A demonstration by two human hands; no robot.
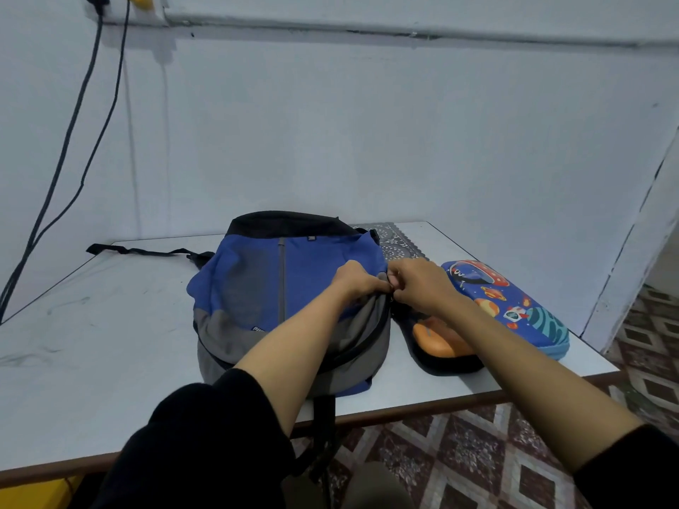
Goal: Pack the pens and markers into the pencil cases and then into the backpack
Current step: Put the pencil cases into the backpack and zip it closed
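A blue, grey and black backpack (264, 288) lies flat on the white table (92, 325). My left hand (358, 279) grips the fabric at the backpack's right edge, beside the zipper. Touching it, my right hand (415, 284) pinches something small at the same edge, probably the zipper pull, which is hidden by the fingers. To the right lies a blue pencil case (514, 306) printed with planets and rockets, closed. Between it and the backpack sits a black and orange pencil case (441, 343), partly under my right forearm. No loose pens or markers show.
A black backpack strap (139, 250) trails left across the table. A patterned mat (395, 240) lies behind the backpack. Black cables (73, 141) hang down the wall at the left. The table's front edge (404, 413) is near me, with tiled floor (477, 453) below.
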